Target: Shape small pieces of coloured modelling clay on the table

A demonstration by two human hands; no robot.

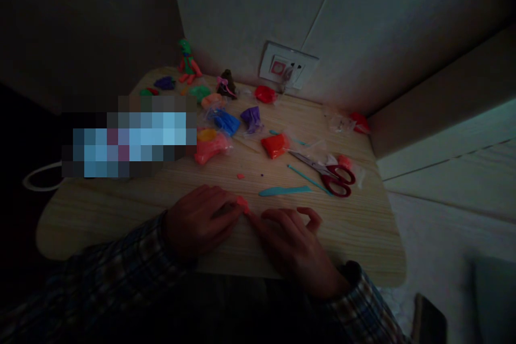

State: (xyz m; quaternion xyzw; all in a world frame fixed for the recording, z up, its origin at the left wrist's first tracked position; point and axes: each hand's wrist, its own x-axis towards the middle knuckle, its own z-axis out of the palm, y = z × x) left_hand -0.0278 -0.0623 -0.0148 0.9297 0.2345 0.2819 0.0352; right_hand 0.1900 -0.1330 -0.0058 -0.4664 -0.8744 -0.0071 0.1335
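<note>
A small lump of pink modelling clay [242, 204] is held low over the near part of the table, at the fingertips of my left hand [201, 220]. The fingers of that hand are closed together around its edge. My right hand [296, 242] reaches in from the other side, one fingertip touching the clay's lower end. Its other fingers are bent and spread apart, with nothing between them. Just beyond my hands lie a light blue plastic clay knife [284, 191], a tiny pink scrap [241, 176] and a dark speck [262, 175].
Red-handled scissors [336, 178] and a thin blue stick [308, 178] lie to the right. Bagged clay, including red [274, 146], blue [226, 122] and purple [252, 119], covers the table's [363, 247] back. A green clay figure [186, 62] sits by the wall socket [287, 66].
</note>
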